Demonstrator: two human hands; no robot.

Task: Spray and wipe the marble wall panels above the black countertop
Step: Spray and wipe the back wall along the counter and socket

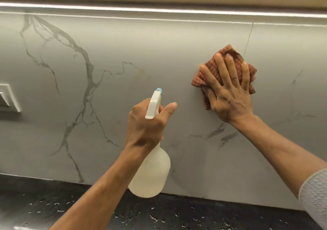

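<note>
Sleeve: a pale grey knitted sleeve (315,194) at the near right edge covers the right upper forearm; both forearms below it are bare and reach away towards the wall.
Left hand: the left hand (146,123) grips the neck of the spray bottle (152,173), fingers curled round it under the trigger head, thumb sticking out to the right.
Spray bottle: translucent white, with a rounded body hanging below the hand, just in front of the line where wall meets counter; its white head points at the wall and ends in a light blue nozzle tip (158,89).
Right hand: the right hand (228,95) lies flat with fingers spread and straight, pressing the cloth (200,81) against the wall.
Cloth: rust-red with a fine woven check, bunched and folded, showing round the fingers on the left, top and right.
Marble wall panels: the marble wall panels (123,53) are smooth, grey-white and crossed by dark branching veins, heaviest on the left; a thin vertical seam (248,40) runs down to the cloth's top right edge.
Countertop: the countertop (53,203) is black with white flecks and runs along the foot of the panels.
Room: a bright light strip (159,9) glows along the top of the panels, under a beige surface; a white switch plate (8,97) sits on the wall at the far left edge.
</note>
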